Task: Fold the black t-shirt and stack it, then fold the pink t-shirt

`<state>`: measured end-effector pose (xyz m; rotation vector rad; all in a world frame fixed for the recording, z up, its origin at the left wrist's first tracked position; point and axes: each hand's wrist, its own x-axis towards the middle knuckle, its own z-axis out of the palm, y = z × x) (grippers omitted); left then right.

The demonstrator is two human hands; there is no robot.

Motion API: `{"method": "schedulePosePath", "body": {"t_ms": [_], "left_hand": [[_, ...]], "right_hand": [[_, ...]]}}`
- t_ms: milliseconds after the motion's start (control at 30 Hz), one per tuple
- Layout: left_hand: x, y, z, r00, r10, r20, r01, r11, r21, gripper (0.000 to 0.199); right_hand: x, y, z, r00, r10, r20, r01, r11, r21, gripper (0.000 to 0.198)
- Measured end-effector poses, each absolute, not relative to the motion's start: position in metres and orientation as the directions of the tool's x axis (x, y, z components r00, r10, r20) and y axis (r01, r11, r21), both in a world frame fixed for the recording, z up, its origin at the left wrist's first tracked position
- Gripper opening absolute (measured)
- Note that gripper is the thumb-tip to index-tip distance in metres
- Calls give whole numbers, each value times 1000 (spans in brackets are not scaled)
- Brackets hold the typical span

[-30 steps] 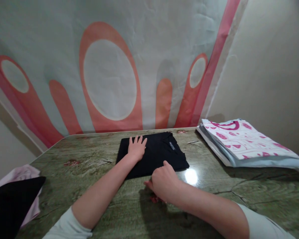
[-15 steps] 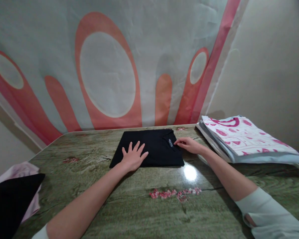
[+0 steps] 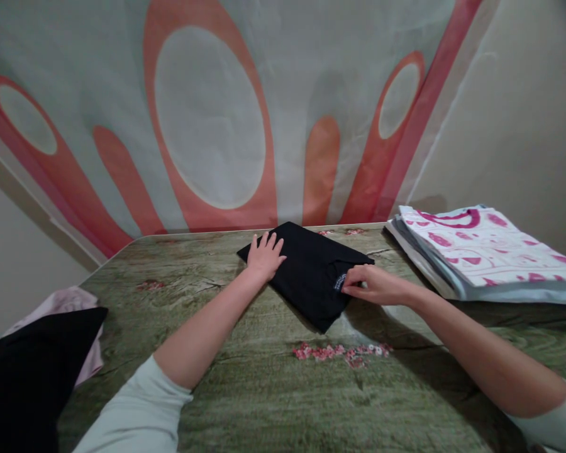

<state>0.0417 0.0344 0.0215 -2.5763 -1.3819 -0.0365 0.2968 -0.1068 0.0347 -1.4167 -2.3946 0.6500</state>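
black folded garment (image 3: 306,270): one, lying flat on the wood-grain table (image 3: 245,390), near the far edge and at a slant to it. left hand (image 3: 265,257): palm down, fingers spread on the garment's left part. right hand (image 3: 365,284): apart from the left, fingertips pinched at the neckline beside the label (image 3: 340,282). handling, as judged: light, even palm pressure and a gentle pinch, without tugging, best spare the collar and folds.

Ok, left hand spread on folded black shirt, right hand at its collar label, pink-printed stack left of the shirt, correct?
Wrong side: the head view shows the pink-printed stack right of the folded black shirt. Left hand spread on the shirt, right hand at its collar label: correct.
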Motion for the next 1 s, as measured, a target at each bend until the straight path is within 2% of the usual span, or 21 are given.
{"method": "schedulePosePath", "body": {"t_ms": [67,133,267,500,600,800,900,1000], "left_hand": [[48,9,22,564,814,141,825,-550,-126,51],[52,-15,20,570,816,94,822,-568,-46,52],[52,-44,8,561,827,38,825,-562,61,58],[50,-43,-10,553,818,157,811,-572,124,59],[49,-40,-9,583,784,216,763,-619,187,52],[59,-28,-3,768,581,269,504,-808,307,29],[68,-23,-4,772,564,292,478,-819,318,29],[73,-20,-5,765,571,297,477,-813,333,15]], "right_hand": [[293,-113,34,-492,868,67,735,456,-501,32],[290,-118,32,-495,860,121,713,482,-509,31],[282,-127,28,-506,853,127,676,484,-555,30],[270,-128,17,-490,855,168,605,473,-640,27],[270,-127,12,-477,856,200,576,477,-664,22],[268,-127,8,-394,891,225,559,426,-711,15],[266,-129,8,-356,911,206,540,381,-751,12],[264,-129,5,-336,919,205,471,352,-809,12]]}}
